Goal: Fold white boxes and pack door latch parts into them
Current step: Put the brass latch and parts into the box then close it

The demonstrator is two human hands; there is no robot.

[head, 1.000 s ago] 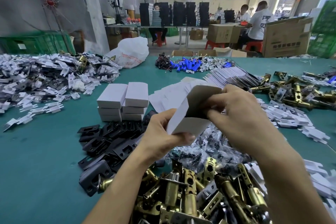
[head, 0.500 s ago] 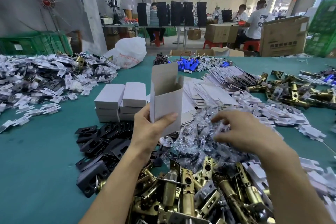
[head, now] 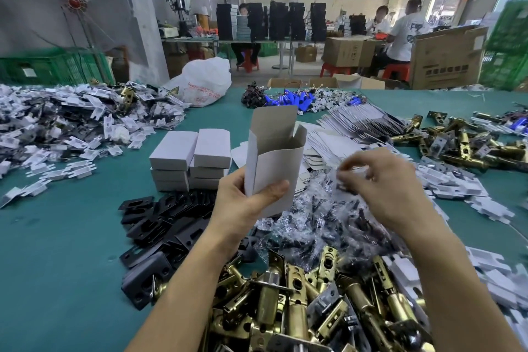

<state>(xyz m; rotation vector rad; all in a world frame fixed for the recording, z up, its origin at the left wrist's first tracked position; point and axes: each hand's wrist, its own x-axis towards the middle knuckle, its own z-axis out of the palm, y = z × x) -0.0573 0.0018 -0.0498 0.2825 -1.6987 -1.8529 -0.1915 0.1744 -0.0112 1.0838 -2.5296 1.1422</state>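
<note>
My left hand (head: 245, 203) grips a white box (head: 273, 163) and holds it upright, its top flaps standing open. To its right, my right hand (head: 380, 183) is raised a little over the heap of clear screw bags (head: 320, 223) and pinches one small clear bag (head: 347, 173) in its fingertips. Brass door latches (head: 308, 300) are piled at the near edge between my forearms. Black strike plates (head: 163, 226) lie to the left of my left wrist. Two stacks of closed white boxes (head: 191, 163) stand behind the plates. Flat unfolded boxes (head: 354, 126) are fanned out behind my right hand.
White plastic inserts (head: 457, 188) are scattered at the right, with more brass latches (head: 463, 146) behind them. A big heap of bagged parts (head: 71, 123) fills the left of the green table (head: 57, 251). Blue parts (head: 294, 98) and a white plastic bag (head: 203, 83) sit at the far edge.
The right hand left the box, dropped onto the screw bags and has come up pinching one. The left hand has turned the box upright with its open end up.
</note>
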